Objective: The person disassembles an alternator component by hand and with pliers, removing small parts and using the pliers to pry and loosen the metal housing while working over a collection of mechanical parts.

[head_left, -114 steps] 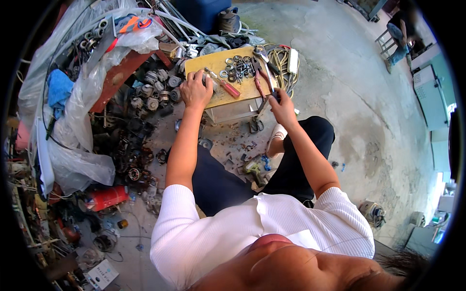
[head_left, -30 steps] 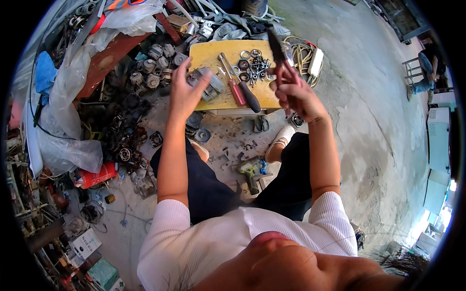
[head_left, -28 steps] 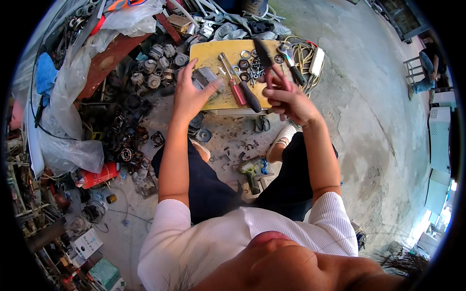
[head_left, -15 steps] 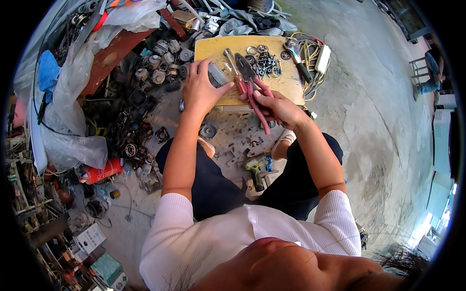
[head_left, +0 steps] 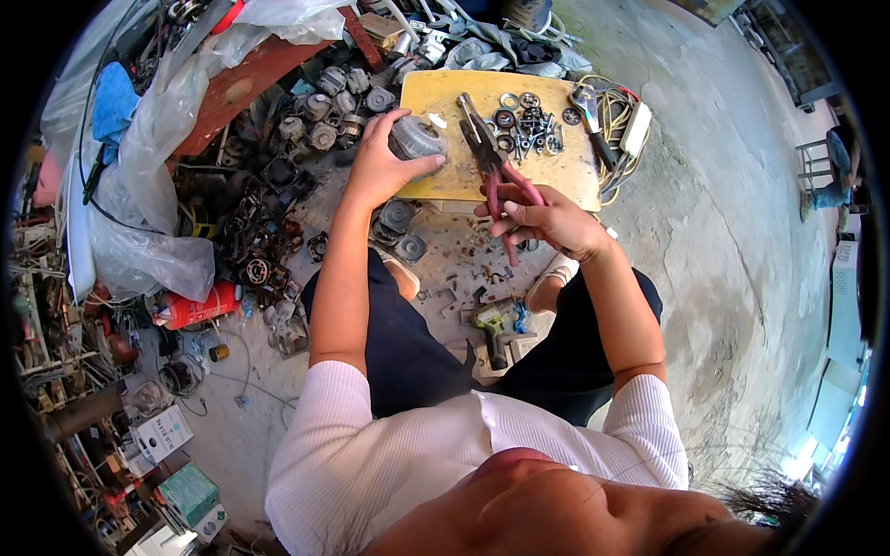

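My left hand [head_left: 375, 171] grips a rounded, ribbed grey metal motor housing [head_left: 419, 139] at the left edge of a yellow board [head_left: 445, 188], thumb on the near side and fingers over the far side. In my right hand [head_left: 552, 222] are pliers [head_left: 487, 153] with dark jaws and red handles, held above the board and pointing away from me. The jaws look slightly parted, with nothing clearly between them. A metal tool shaft [head_left: 464, 104] lies partly hidden behind the pliers. Several bolts [head_left: 533, 134] and bearing rings [head_left: 509, 100] rest to their right.
A black-handled wrench [head_left: 598, 130] lies at the board's right, beside a white power strip [head_left: 635, 130] and coiled cable. Grey motor parts [head_left: 323, 136] are heaped on the left. Between my feet stands a green power drill [head_left: 491, 334]; a red cylinder [head_left: 199, 306] lies at left.
The grey housing has been turned in my left hand and now shows its rounded ribbed side. My right hand and the pliers have shifted slightly nearer me. The whole view has moved a little.
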Motion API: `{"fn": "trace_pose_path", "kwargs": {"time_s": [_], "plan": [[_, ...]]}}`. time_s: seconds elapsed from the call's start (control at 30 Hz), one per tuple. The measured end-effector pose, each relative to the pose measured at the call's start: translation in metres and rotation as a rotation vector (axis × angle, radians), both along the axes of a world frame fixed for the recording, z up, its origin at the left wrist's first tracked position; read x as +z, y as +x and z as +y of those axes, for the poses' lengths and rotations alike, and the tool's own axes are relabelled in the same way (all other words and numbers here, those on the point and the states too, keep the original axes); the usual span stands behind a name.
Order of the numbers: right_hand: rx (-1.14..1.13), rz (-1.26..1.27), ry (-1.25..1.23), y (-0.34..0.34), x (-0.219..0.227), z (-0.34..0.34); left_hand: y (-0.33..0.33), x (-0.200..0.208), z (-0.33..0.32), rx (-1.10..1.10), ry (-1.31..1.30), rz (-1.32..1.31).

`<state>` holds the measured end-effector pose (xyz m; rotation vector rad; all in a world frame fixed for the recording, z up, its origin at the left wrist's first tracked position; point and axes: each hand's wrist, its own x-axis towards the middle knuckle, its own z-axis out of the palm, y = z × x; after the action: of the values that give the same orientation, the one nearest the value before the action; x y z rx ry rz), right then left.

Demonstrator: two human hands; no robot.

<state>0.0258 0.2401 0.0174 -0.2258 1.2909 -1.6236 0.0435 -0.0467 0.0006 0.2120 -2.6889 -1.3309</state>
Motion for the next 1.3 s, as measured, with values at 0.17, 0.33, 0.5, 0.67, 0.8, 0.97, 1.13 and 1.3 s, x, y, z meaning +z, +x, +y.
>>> {"fn": "trace_pose_path", "kwargs": {"time_s": [0.17, 0.33, 0.5, 0.67, 0.8, 0.97, 1.13, 1.3], "plan": [[0.035, -0.129, -0.018, -0.003, 0.000, -0.002, 0.006, 0.005, 0.000, -0.026, -0.074, 0.034], [0.049, -0.152, -0.004, 0.001, -0.011, -0.012, 0.008, 0.004, 0.000, -0.010, -0.049, 0.028], [0.058, -0.090, 0.048, 0.001, -0.017, -0.019, 0.009, 0.007, -0.001, -0.032, -0.043, 0.006], [0.043, -0.074, 0.090, 0.002, -0.008, -0.024, 0.013, 0.006, -0.002, -0.085, -0.075, 0.071], [0.050, -0.068, 0.101, 0.001, -0.008, -0.024, 0.014, 0.003, -0.002, -0.097, -0.074, 0.114], [0.044, 0.072, 0.172, 0.005, -0.009, -0.026, 0.014, 0.002, 0.001, -0.035, -0.049, 0.107], [0.180, 0.635, 0.589, 0.012, 0.014, -0.021, 0.011, 0.000, 0.002, 0.034, -0.058, 0.105], [0.062, 1.197, 0.826, 0.028, 0.026, -0.021, 0.012, -0.004, 0.012, 0.056, -0.059, 0.170]]}}
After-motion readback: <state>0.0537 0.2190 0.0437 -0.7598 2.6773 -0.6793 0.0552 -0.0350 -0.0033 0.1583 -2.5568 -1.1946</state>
